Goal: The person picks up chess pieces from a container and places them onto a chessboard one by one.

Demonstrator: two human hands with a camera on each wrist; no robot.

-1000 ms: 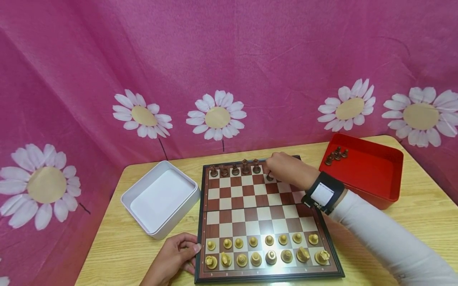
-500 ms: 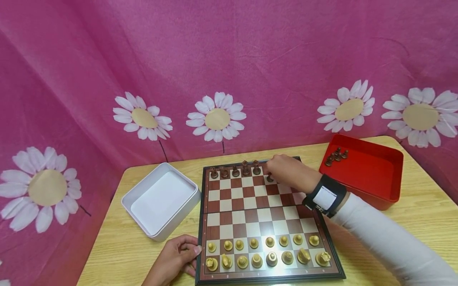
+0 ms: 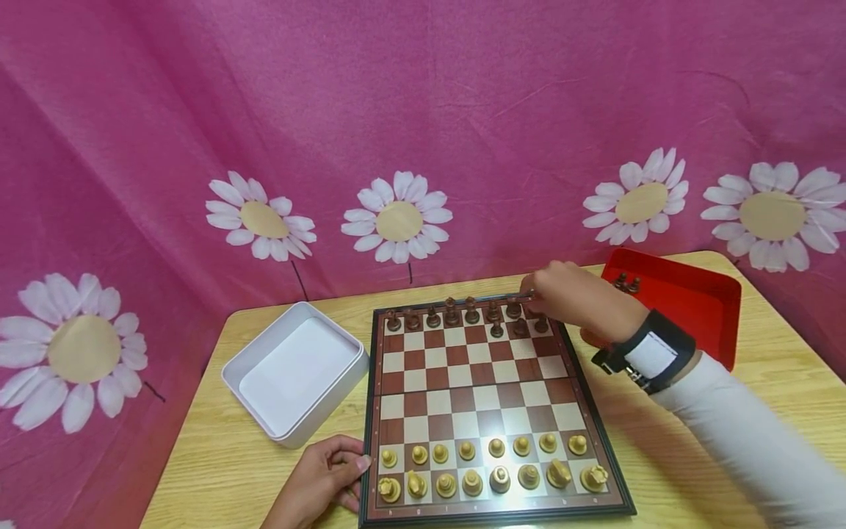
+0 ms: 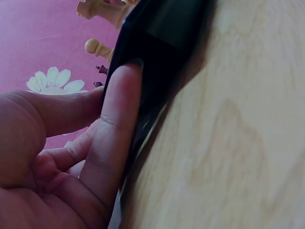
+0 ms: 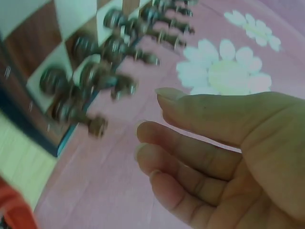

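The chessboard (image 3: 482, 411) has light pieces (image 3: 500, 479) in two rows along its near side and dark pieces (image 3: 452, 312) along its far side. Three dark pawns (image 3: 497, 329) stand in front of the far row's right part. My left hand (image 3: 316, 481) grips the board's near left edge; in the left wrist view thumb and finger (image 4: 119, 109) touch its dark side (image 4: 157, 52). Over the far right corner is my right hand (image 3: 581, 297), blurred. The right wrist view shows that hand (image 5: 214, 148) with fingers loosely bent, holding nothing, beside the dark pieces (image 5: 114, 81).
A white box (image 3: 300, 371) stands left of the board. The red box (image 3: 700, 316) at the right holds dark pieces (image 3: 634, 285), partly hidden by the right forearm. A pink cloth (image 3: 463, 132) with daisies hangs behind the wooden table (image 3: 198, 441).
The right hand has let go of the dark pawn and moved right, uncovering the pieces at the far right. The left hand stays at the board's edge.
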